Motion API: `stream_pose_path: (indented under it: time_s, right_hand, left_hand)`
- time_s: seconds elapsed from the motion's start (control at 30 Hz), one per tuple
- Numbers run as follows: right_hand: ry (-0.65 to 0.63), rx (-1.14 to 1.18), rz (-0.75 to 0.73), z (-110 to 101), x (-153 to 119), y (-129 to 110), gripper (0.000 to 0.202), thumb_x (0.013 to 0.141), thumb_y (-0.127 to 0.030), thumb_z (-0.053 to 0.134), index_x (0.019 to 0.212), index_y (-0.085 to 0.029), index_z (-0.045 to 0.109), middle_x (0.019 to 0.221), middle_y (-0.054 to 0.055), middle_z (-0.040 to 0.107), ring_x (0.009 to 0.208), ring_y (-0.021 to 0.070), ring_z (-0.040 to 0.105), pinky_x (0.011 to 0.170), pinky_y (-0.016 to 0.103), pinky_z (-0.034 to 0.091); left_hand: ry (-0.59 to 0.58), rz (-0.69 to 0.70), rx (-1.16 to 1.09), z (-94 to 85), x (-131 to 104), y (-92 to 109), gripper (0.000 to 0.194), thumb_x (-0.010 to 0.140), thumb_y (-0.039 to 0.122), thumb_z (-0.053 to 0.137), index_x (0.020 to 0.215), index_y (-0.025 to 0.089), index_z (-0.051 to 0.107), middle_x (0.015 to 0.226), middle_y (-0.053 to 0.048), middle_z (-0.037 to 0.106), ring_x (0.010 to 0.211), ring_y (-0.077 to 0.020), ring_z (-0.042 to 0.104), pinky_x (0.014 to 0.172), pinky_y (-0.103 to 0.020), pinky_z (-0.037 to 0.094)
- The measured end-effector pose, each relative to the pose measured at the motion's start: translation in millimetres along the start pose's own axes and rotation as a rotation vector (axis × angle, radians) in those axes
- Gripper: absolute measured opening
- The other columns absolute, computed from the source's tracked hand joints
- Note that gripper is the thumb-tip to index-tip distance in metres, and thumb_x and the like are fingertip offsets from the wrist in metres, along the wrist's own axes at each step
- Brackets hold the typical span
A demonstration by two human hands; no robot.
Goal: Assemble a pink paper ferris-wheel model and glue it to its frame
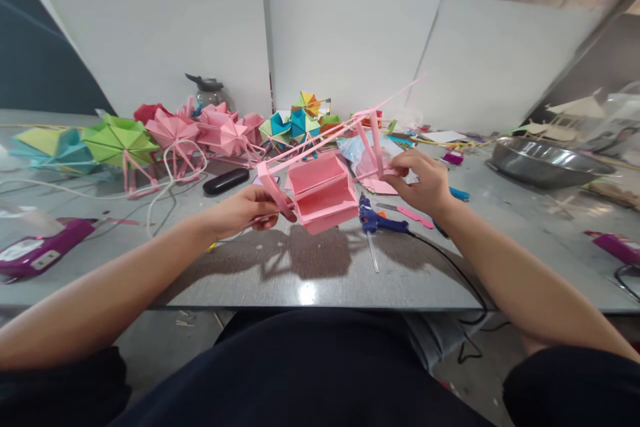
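Observation:
A pink paper Ferris wheel frame [324, 195], with a boxy two-part seat hung between folded legs and long thin bars, is held tilted above the table. On its left side, my left hand [257, 208] is closed round the lower end of a leg. Opposite, my right hand [420, 177] pinches the end of a right leg between thumb and fingers. Beneath the right side lies a blue glue gun [376, 219] with a clear glue stick under it. A pink-handled knife [414, 216] rests just beyond the glue gun.
Several folded paper models, such as a green one [119, 140] and a pink one [173, 135], line the back left. A black case [226, 181] lies before them. Purple power strips [50, 248] and white cable sit left. A metal bowl [545, 163] stands right.

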State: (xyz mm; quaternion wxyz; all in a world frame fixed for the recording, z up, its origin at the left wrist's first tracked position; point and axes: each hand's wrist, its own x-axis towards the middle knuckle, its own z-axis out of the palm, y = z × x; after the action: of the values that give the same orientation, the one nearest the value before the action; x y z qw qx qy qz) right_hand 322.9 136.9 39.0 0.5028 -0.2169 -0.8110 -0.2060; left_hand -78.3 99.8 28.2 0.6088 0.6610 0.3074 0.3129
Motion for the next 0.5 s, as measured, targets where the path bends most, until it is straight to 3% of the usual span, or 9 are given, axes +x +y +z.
stream_pose_path:
  time_s: [0.2, 0.33, 0.5]
  right_hand:
    - [0.030, -0.010, -0.103, 5, -6, 2, 0.019, 0.094, -0.029, 0.083, 0.106, -0.027, 0.069, 0.088, 0.003, 0.076, 0.065, 0.0164, 0.067, 0.058, 0.031, 0.057]
    - [0.015, -0.024, -0.161, 12, -12, 1, 0.019, 0.093, -0.029, 0.085, 0.102, -0.028, 0.069, 0.086, 0.002, 0.078, 0.066, 0.0172, 0.069, 0.057, 0.031, 0.057]
    - [-0.009, -0.004, -0.137, 18, -18, 2, 0.017, 0.094, -0.028, 0.083, 0.106, -0.027, 0.071, 0.087, 0.003, 0.078, 0.066, 0.0173, 0.069, 0.057, 0.031, 0.057]
  left_hand:
    - [-0.034, -0.121, -0.162, -2.4, -2, -2, 0.020, 0.084, 0.020, 0.085, 0.102, 0.012, 0.082, 0.093, -0.012, 0.079, 0.069, -0.0136, 0.067, 0.057, -0.021, 0.053]
    - [-0.069, -0.154, -0.200, -1.8, -3, -2, 0.016, 0.083, 0.016, 0.084, 0.097, 0.011, 0.080, 0.072, -0.004, 0.070, 0.054, -0.0070, 0.053, 0.048, -0.015, 0.042]
    - [-0.085, -0.192, -0.251, -5.3, -3, -3, 0.015, 0.082, 0.014, 0.080, 0.097, 0.010, 0.081, 0.081, -0.008, 0.075, 0.053, -0.0067, 0.054, 0.044, -0.015, 0.039]
